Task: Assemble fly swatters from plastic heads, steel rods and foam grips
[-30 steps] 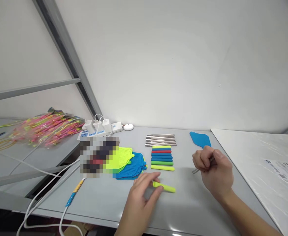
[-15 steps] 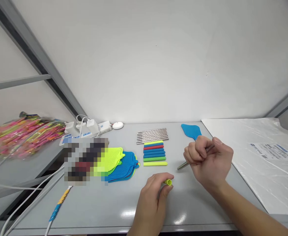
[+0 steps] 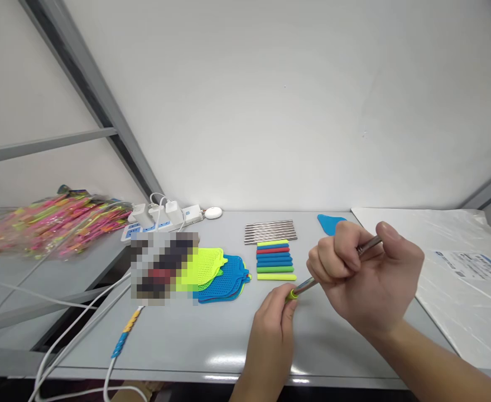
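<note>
Low at the front of the table, my left hand [image 3: 273, 329] is closed around a yellow-green tube handle [image 3: 292, 294], with only its open end showing. My right hand [image 3: 365, 273] grips a thin metal rod [image 3: 308, 283] that slants down to the left. The rod's lower tip meets the mouth of the tube; how deep it sits is hidden. Farther back lie several coloured tube handles [image 3: 274, 261] in a row, and behind them several metal rods [image 3: 270, 231]. Perforated fly swatter heads, blue [image 3: 229, 279] and yellow [image 3: 207, 265], are piled on the left.
Behind my right hand, a blue flat piece [image 3: 330, 223] is partly hidden. White wrapped sheeting [image 3: 433, 268] covers the right side. A power strip [image 3: 157, 228] with plugs and cables, a blurred dark object [image 3: 162, 271] and bagged pink and yellow items [image 3: 65, 223] are at left.
The metal rod has come down to the left, from apart to touching the tube's open end. The whole view has shifted slightly.
</note>
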The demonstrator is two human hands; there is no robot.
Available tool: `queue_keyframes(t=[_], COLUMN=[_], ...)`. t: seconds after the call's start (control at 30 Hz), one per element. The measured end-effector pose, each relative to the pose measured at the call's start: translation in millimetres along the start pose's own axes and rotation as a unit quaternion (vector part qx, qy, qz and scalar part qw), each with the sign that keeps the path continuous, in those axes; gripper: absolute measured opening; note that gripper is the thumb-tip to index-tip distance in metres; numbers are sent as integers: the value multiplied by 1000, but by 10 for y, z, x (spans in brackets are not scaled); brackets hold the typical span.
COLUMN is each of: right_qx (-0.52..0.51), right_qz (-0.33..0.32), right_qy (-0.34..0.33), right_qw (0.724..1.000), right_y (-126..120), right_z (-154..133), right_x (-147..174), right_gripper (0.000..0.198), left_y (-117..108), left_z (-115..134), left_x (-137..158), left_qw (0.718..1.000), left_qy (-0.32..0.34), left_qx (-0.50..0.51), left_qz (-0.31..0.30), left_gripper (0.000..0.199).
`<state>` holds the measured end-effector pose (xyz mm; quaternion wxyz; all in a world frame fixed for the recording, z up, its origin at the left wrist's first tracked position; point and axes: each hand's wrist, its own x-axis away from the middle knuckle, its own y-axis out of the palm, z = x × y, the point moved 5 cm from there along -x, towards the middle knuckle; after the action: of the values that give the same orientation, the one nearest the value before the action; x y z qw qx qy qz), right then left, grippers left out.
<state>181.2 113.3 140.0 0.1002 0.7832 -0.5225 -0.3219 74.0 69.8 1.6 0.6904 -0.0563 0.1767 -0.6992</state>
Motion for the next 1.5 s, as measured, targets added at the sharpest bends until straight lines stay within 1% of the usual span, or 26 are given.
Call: queue_keyframes(t=[0.13, 0.3, 0.4, 0.53, 0.63, 0.73, 0.8, 0.93, 1.0, 1.07, 1.17, 1.3, 1.4, 1.5], right_qx=[23, 73, 110, 101, 84, 74, 90, 156, 172, 173, 178, 213, 226, 225], right_qz=[-19, -66, -81, -85, -76, -51, -43, -40, -26, -10, 2, -9, -29, -44], right_qy=[8, 22, 22, 27, 22, 29, 35, 50, 55, 55, 46, 37, 49, 56], right_qw=[1000, 995, 990, 991, 993, 996, 994, 986, 983, 983, 983, 976, 973, 972], right_y=[56, 155, 184, 204, 183, 94, 26, -75, -114, -151, -201, -235, -229, -222], right_z=[31, 98, 145, 208, 266, 388, 497, 677, 710, 709, 694, 708, 744, 767], right_x=[12, 52, 37, -21, -56, -48, -12, 82, 108, 114, 109, 118, 125, 118], right_gripper=[48, 48, 47, 45, 46, 48, 48, 47, 47, 47, 47, 49, 49, 49], left_y=[-7, -14, -24, -33, -44, -56, -60, -54, -43, -44, -121, -333, -460, -507], left_z=[11, 27, 19, 25, 37, 37, 37, 56, 56, 33, -42, -122, -89, -38], left_x=[-1, -19, -33, -46, -44, -34, -28, -27, -24, -14, 6, 12, -6, -23], left_qw=[1000, 1000, 1000, 1000, 1000, 1000, 1000, 1000, 999, 997, 994, 988, 984, 982], left_qy=[-13, -22, -17, 1, 7, 4, 4, 6, 2, -5, -12, -30, -26, -21], left_qx=[12, 16, 10, 13, 23, 20, 13, 26, 50, 77, 109, 127, 131, 131], left_qz=[-3, -10, -7, -7, -5, -1, -2, -2, -6, -6, 22, 86, 115, 132], left_gripper=[28, 27, 29, 30, 30, 30, 28, 24, 23, 25, 32, 29, 27, 26])
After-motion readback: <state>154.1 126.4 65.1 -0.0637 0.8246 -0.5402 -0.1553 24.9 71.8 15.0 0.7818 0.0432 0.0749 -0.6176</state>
